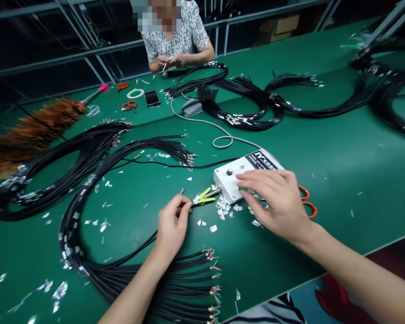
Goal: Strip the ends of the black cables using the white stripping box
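My left hand [173, 220] is closed in a pinch on the end of a black cable [140, 250], which runs back to a bundle of black cables [104, 272]. Just beyond its fingertips, a yellow-green clip [207, 198] sits on the metal shaft of a white control box [224, 177], close to the cable end. Over the box's right side hovers my right hand [276, 204], fingers stretched out and thumb apart, holding nothing visible. A small green part [243, 189] shows by its fingertips; whether they touch it I cannot tell.
Foil scraps [222, 207] litter the green table [340, 166]. Orange-handled scissors [309, 209] lie right of the box. A grey cord [205, 120] leads to a grey pedal [191, 108]. Coiled cables [256, 121], a phone [152, 98] and a feather duster [47, 126] lie farther off. A person [178, 40] sits opposite.
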A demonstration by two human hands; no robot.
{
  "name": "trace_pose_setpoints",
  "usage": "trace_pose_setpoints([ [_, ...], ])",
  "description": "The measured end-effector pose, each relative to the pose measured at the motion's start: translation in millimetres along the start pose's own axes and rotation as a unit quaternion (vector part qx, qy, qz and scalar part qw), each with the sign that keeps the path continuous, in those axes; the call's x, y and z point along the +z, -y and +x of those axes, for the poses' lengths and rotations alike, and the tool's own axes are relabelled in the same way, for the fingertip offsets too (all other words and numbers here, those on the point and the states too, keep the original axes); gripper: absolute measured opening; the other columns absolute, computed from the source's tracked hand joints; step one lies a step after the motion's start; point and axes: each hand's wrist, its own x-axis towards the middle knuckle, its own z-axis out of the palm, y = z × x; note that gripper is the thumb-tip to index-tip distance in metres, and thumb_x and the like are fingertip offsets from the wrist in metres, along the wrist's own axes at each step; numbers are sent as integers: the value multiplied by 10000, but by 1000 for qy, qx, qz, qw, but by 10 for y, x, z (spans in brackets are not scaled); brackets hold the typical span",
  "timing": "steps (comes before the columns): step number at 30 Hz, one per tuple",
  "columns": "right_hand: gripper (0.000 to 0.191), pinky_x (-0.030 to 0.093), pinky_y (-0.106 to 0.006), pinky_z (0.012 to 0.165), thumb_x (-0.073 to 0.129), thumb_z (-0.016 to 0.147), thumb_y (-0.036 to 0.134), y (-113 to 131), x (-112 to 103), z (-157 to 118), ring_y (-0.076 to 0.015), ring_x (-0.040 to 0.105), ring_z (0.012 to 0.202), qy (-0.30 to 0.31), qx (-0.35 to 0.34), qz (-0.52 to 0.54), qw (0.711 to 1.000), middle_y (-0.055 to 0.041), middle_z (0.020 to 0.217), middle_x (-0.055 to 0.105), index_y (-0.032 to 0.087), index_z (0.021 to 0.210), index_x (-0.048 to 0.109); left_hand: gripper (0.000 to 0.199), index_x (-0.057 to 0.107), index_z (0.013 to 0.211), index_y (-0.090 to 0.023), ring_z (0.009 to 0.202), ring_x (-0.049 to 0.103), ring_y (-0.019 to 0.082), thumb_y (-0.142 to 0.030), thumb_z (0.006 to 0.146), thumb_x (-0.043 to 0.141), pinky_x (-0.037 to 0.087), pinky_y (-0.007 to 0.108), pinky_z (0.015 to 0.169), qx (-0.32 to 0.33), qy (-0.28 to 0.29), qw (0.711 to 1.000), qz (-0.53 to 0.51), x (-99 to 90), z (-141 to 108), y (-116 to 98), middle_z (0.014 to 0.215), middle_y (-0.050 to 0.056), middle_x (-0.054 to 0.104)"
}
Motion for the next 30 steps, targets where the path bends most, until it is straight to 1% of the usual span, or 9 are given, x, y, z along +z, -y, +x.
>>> trace_pose_setpoints([
  [3, 130, 377, -389, 844, 547, 922, 86, -67, -60, -218, -245, 667, 1030, -24, 18, 17, 999, -54, 1058, 759, 211, 916, 586, 185, 585, 727, -189, 582, 531, 133, -303, 860, 528, 410, 230, 562, 5, -3, 1000, 4, 0, 7, 1, 635, -19, 558],
  [7, 173, 369, -389, 837, 557, 897, 60, -72, 3, -360, -242, 669, 1027, -22, 4, -6, 1000, -19, 1059, 765, 232, 878, 558, 181, 581, 721, -190, 590, 534, 137, -295, 859, 527, 416, 234, 564, 13, -2, 1000, 13, -16, 10, 7, 637, -16, 558],
  [13, 183, 369, -393, 826, 582, 876, 60, -128, 52, -366, -238, 673, 974, -35, -14, -41, 998, -1, 1047, 768, 243, 890, 579, 180, 597, 729, -189, 617, 540, 142, -275, 869, 523, 420, 239, 584, 15, -11, 999, 37, -98, -66, 12, 654, -10, 574],
  [20, 206, 424, -391, 846, 575, 872, 34, 101, -11, -337, -232, 673, 1014, -49, -1, 57, 997, -34, 1020, 772, 227, 933, 611, 171, 627, 770, -185, 581, 556, 141, -300, 879, 561, 435, 235, 542, -20, 19, 999, -43, -145, -345, -140, 666, 8, 624],
  [22, 213, 458, -369, 818, 546, 881, 28, 221, 5, -355, -206, 691, 972, -21, -3, 124, 992, -46, 1037, 766, 214, 958, 615, 167, 640, 773, -190, 657, 597, 162, -280, 891, 566, 475, 263, 630, 2, 49, 998, -26, -151, -485, -167, 714, 26, 653],
  [25, 217, 508, -346, 809, 512, 912, 61, 387, 59, -381, -182, 698, 950, 50, 24, 230, 972, -64, 1072, 749, 199, 1035, 627, 186, 657, 776, -200, 813, 626, 194, -244, 918, 546, 485, 308, 780, 54, 131, 989, 38, -192, -670, -177, 806, 49, 666],
  [27, 223, 528, -339, 838, 497, 943, 107, 478, 97, -382, -176, 689, 985, 105, 59, 295, 948, -64, 1088, 741, 204, 1096, 627, 217, 647, 786, -204, 745, 620, 177, -250, 944, 506, 485, 285, 711, 47, 176, 981, 61, -233, -703, -164, 776, 37, 647],
  [28, 226, 531, -336, 862, 490, 957, 133, 518, 113, -376, -173, 681, 1011, 132, 71, 324, 934, -62, 1099, 737, 207, 1122, 625, 228, 636, 788, -206, 688, 607, 166, -257, 954, 488, 475, 270, 649, 36, 174, 982, 70, -250, -678, -151, 745, 28, 634],
  [30, 231, 525, -329, 902, 475, 978, 173, 588, 138, -359, -167, 668, 1048, 184, 74, 375, 906, -63, 1120, 730, 204, 1152, 623, 221, 615, 795, -209, 632, 577, 161, -265, 956, 475, 454, 265, 592, 34, 119, 987, 101, -263, -550, -111, 717, 17, 615],
])
